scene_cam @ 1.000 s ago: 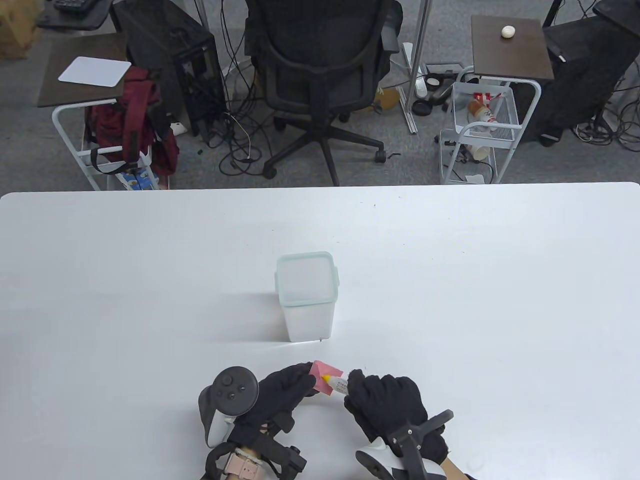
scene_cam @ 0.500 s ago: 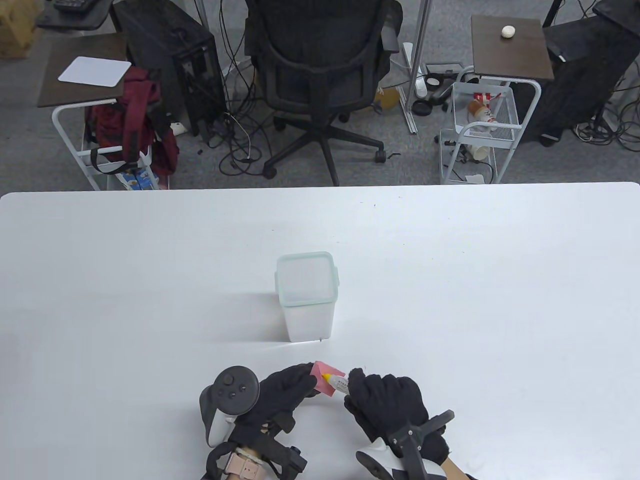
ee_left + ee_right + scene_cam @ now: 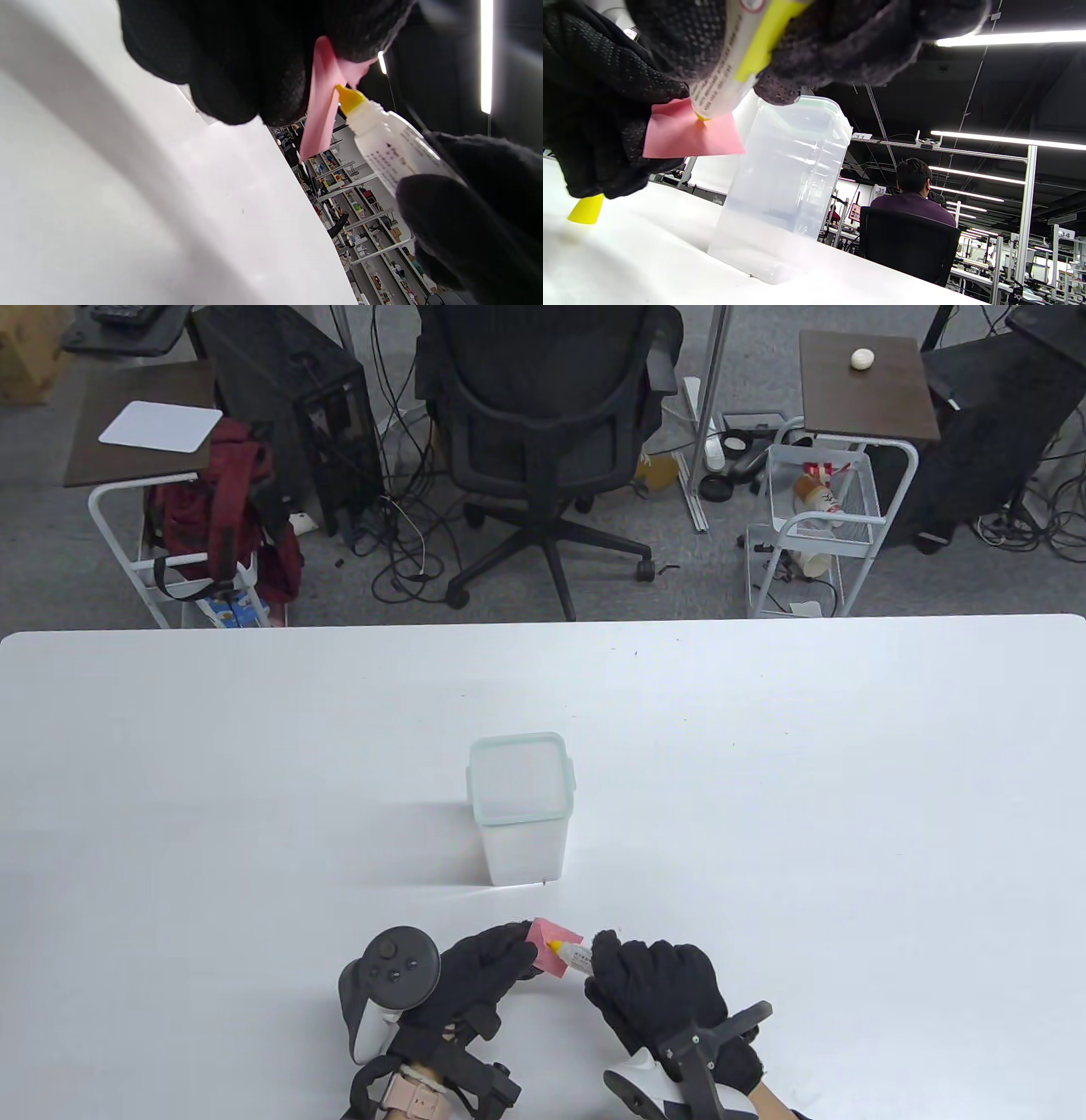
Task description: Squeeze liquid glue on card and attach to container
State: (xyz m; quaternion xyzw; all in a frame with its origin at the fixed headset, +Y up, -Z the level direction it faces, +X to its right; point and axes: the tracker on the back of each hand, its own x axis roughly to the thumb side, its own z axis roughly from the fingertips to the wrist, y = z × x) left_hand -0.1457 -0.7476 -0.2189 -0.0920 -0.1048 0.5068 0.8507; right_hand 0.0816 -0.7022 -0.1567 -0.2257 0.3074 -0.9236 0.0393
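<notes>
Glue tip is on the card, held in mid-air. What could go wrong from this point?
1. The small pink paper card is held above the table only by the left hand, so the yellow-tipped glue bottle in the right hand may bend it.
2. Glue could run onto the gloved fingers gripping the card.
3. The small yellow cap lies loose on the white table and could be knocked away.

l hand (image 3: 488,963) holds pink card (image 3: 550,937); r hand (image 3: 653,984) holds glue bottle (image 3: 574,956), tip on card.
</notes>
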